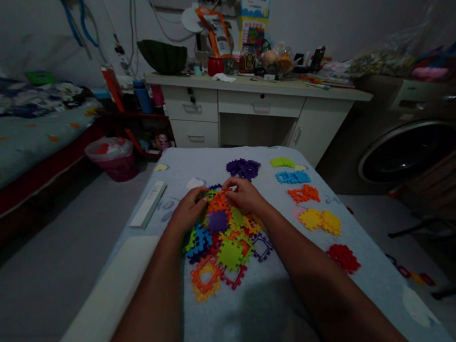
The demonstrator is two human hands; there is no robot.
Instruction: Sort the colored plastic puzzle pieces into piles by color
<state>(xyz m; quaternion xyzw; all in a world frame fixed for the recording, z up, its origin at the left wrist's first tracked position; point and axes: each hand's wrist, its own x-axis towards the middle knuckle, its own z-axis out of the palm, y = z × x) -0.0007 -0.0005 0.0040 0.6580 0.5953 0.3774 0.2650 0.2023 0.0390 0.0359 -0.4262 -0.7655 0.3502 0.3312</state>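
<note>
A heap of colourful interlocking plastic tiles lies in the middle of a cloth-covered table. My left hand and my right hand rest on the far edge of the heap, fingers curled together around an orange tile between them. To the right lie sorted stacks: purple, light green, blue, orange, yellow and red.
A long white box lies at the table's left edge and a flat white board nearer me. Beyond are a cluttered white desk, a bed, a pink bin and a washing machine.
</note>
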